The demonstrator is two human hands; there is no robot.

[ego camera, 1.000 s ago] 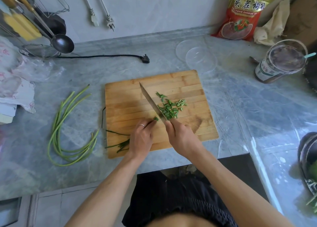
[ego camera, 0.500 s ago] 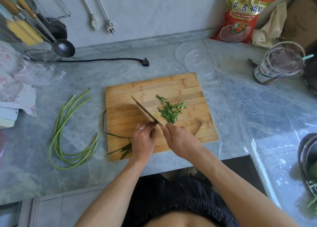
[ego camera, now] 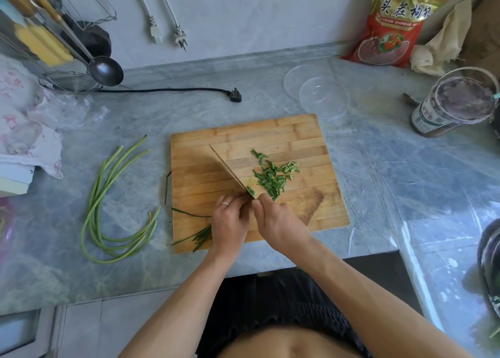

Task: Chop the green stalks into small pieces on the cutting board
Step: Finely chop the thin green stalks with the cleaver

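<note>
Risk: left hand [ego camera: 228,223] pinning stalks [ego camera: 201,236] w/ fingertips touching knife [ego camera: 230,172] gripped by right hand [ego camera: 278,222] — slip = nicked finger.

Chopped green pieces [ego camera: 274,177] heaped mid cutting board [ego camera: 284,130], uncut stalks [ego camera: 108,208] beside

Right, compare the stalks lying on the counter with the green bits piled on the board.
The stalks on the counter are long, whole and curved; the chopped pieces are short, straight bits. The stalks lie loosely side by side on the grey countertop left of the cutting board, untouched, while the pieces sit in a scattered heap on the board, right of the knife blade. The stalks look paler green, the pieces darker. Both appear to be the same vegetable.
</note>
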